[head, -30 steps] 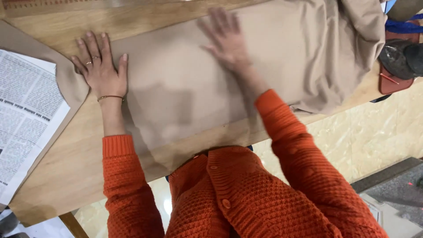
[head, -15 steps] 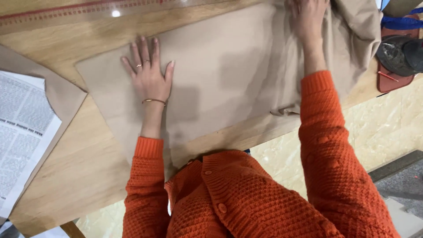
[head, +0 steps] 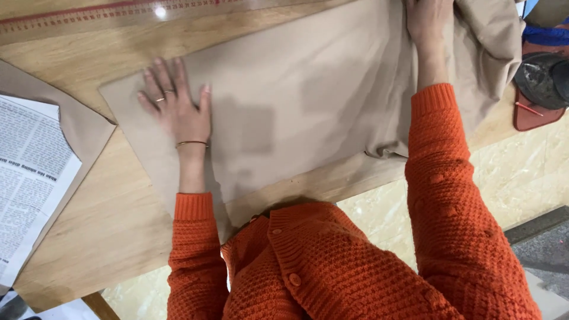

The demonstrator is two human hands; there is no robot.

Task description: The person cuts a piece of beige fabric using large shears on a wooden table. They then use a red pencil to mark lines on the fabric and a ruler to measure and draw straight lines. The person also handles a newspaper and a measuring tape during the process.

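Matt cloth on varnished wood.
The cloth point(head: 296, 101) is beige, woven and matt, smooth where it lies flat and softly creased where it bunches at the far right. The table point(head: 89, 213) is pale wood with visible grain and a slight sheen; a lamp glints near the ruler point(head: 106, 13), which is glossy with red markings. The newspaper point(head: 26, 172) is thin, matt printed paper lying on a piece of the same beige stuff. The cardigan point(head: 332, 266) is chunky orange knit, bumpy, with matching buttons. A thin metal bangle point(head: 191, 143) shines gold. The floor point(head: 521, 166) is polished, pale stone-like tile.
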